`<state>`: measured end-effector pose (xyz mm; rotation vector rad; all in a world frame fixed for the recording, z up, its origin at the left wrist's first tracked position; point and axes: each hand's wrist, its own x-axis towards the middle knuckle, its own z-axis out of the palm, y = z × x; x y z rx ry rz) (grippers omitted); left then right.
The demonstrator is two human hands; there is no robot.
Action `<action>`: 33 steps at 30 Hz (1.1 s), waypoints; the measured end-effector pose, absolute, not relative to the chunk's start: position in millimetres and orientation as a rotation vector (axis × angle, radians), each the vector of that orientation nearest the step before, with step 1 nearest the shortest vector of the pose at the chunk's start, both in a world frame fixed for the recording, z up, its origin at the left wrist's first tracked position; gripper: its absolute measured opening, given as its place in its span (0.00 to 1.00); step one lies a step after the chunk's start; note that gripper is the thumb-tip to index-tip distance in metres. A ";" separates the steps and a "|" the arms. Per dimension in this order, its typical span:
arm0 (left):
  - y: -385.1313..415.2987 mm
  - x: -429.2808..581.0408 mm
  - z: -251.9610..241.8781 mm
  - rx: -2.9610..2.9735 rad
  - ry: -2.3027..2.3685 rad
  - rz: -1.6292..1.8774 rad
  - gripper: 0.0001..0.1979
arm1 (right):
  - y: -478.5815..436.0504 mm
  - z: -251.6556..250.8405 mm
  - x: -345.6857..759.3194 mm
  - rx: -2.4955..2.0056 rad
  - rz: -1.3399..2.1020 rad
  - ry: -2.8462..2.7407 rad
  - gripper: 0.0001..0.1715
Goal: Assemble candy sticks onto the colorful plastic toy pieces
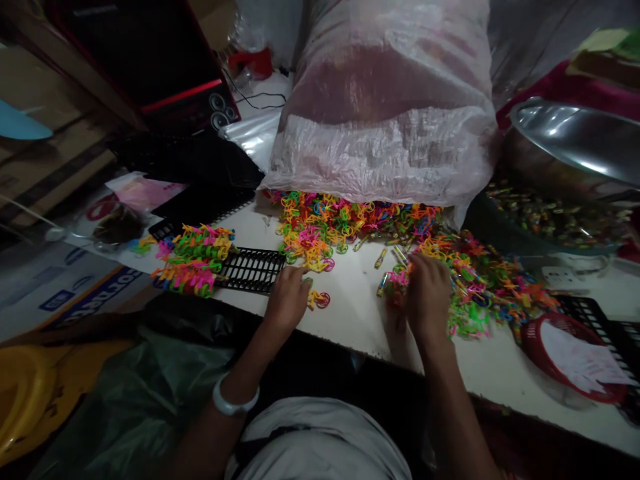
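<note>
My left hand (289, 300) is at the right end of a black slotted plastic rack (253, 269), fingers curled together; a speck of green shows at the fingertips, too small to name. Small bright plastic toy pieces (193, 260) fill the rack's left part in rows. Just right of that hand lies a loose yellow and pink toy piece (320, 300). My right hand (429, 293) is pinched closed at the left edge of a heap of toy pieces (493, 267); what it holds is hidden. Small clear tubes with yellow ends (381, 258) lie beside it on the white table (357, 320).
A big translucent sack (395, 133) stands behind, toy pieces spilling from its mouth. At right are a metal bowl (580, 140), a basin of small tubes (555, 213), a red basket (560, 353) and black racks (595, 327). A dark speaker box (145, 60) stands at back left.
</note>
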<state>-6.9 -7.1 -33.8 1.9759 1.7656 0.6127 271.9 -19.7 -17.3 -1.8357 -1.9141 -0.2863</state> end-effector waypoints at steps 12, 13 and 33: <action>-19.8 -4.0 -48.6 2.095 1.705 0.512 0.28 | 28.7 -32.2 247.8 -1.882 -0.065 -2.425 0.07; -18.9 -3.0 -51.5 2.065 1.716 0.555 0.30 | 27.9 -32.7 248.6 -1.880 -0.060 -2.436 0.07; -29.8 6.9 -64.9 1.790 1.800 0.780 0.13 | -36.5 -58.2 169.9 -1.491 0.718 -1.986 0.05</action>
